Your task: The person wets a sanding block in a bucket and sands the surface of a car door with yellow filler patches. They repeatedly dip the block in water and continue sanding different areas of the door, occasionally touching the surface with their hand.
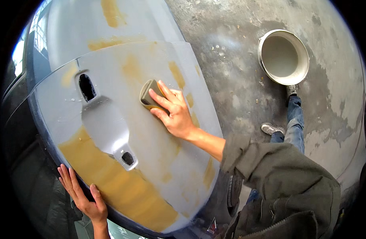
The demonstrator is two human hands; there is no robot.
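Observation:
A grey car door [151, 131] with yellow-brown filler patches fills the left and middle of the view. Its upper half has a recessed handle area with two dark openings. My right hand [174, 110] presses a dark grey sanding block [149, 95] flat on the door, fingers over its top and thumb along its near side. An orange-yellow edge shows under the block. At the lower left, my left hand [84, 195] rests on the door's dark edge beside a large filler patch [115, 179], its fingers spread and holding nothing. Water droplets dot the panel.
A white bucket [304, 59] of cloudy grey water stands on the stained concrete floor [238, 79] at the right. My legs in blue jeans [295, 123] and shoes show below it. Another grey panel [143, 20] adjoins the door. Part of a tyre [232, 195] shows beside my jacket.

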